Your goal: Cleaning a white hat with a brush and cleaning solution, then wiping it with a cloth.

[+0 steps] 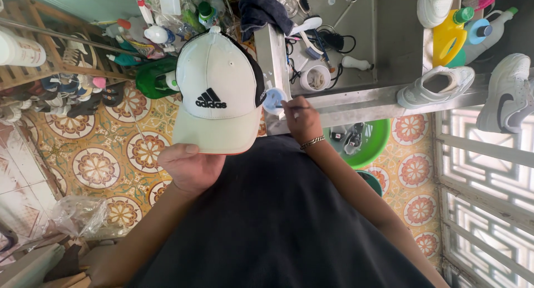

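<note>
My left hand [190, 166] grips the brim of a white baseball cap [217, 93] with a black logo and dark side panels, held up in front of me. My right hand [300, 120] holds a thin brush [290, 106] whose tip reaches into a small blue round container [273, 99] on the corner of the metal counter [356, 101]. A bracelet sits on my right wrist.
The steel sink [384, 37] holds brushes, a cup and cords. White sneakers [436, 86] rest on the counter edge, with yellow and white bottles [449, 37] behind. A green basin [379, 146] stands on the patterned tile floor. A wooden shoe rack [55, 71] and spray bottles are at left.
</note>
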